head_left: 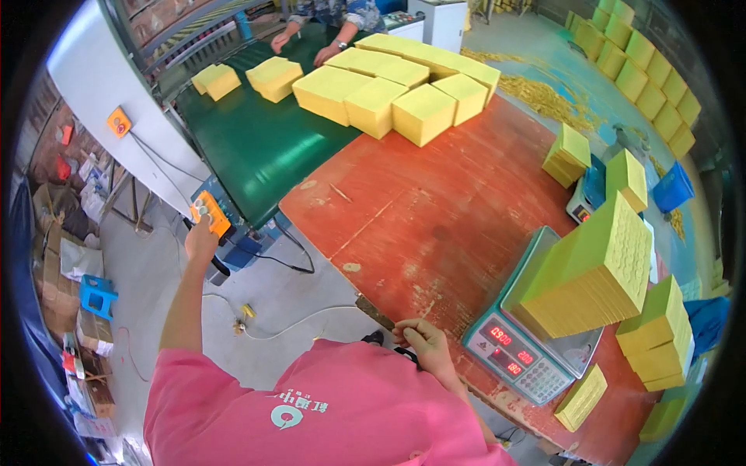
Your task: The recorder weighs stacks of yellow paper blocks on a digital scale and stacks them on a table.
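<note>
My left hand (200, 240) reaches forward to an orange push-button control box (214, 214) at the near corner of a green conveyor belt (268, 159). Its upper digit lies on the buttons, while the other fingers are mostly hidden. Beside the red table's edge, my right hand (426, 346) has its fingers curled in; whatever is between them is hidden. Right of it, a digital scale (519, 359) with lit red digits bears a tall stack of yellow paper (587, 272). A thin yellow stack (581, 398) lies by the scale's near corner.
Yellow paper blocks (423, 113) crowd the far end of the red table (420, 206). A co-worker's hands (330, 53) are across the belt. More stacks (657, 330) and a blue cup (673, 186) stand at right. Cables (299, 268) hang below the belt; a blue stool (97, 295) stands left.
</note>
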A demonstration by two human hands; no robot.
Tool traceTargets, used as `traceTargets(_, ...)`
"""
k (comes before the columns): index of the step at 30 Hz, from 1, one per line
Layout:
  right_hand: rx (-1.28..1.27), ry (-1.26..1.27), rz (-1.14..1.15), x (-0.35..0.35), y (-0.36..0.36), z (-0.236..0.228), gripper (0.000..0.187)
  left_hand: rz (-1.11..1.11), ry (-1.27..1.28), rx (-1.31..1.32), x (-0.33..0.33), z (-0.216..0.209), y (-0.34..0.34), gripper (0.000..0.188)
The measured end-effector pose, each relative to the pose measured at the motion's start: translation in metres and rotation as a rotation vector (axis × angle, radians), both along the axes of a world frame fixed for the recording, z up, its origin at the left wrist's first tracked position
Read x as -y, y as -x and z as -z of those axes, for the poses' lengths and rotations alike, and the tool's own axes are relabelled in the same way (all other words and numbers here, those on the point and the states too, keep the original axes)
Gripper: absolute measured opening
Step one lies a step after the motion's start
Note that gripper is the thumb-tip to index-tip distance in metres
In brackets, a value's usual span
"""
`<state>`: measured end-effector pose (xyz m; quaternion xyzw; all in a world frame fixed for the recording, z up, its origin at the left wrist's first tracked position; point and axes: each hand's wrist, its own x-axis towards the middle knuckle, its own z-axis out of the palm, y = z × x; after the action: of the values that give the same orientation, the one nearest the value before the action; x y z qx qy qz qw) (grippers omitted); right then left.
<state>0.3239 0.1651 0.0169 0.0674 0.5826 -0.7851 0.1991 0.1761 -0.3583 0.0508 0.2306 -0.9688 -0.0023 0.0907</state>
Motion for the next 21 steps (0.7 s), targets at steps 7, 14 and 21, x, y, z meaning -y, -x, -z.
traceTargets(7,0.084,-0.119,0.04,0.005,-0.001,0.034,0.023,0.007,0.019,0.001,-0.008,-0.002,0.002,0.035)
traceTargets(14,0.12,-0.087,0.05,0.001,0.009,0.027,0.026,-0.036,-0.022,0.017,-0.008,-0.006,0.002,0.044)
traceTargets(21,0.148,-0.064,0.074,0.0,0.008,0.027,0.025,-0.026,-0.02,0.025,-0.007,-0.001,0.004,0.039)
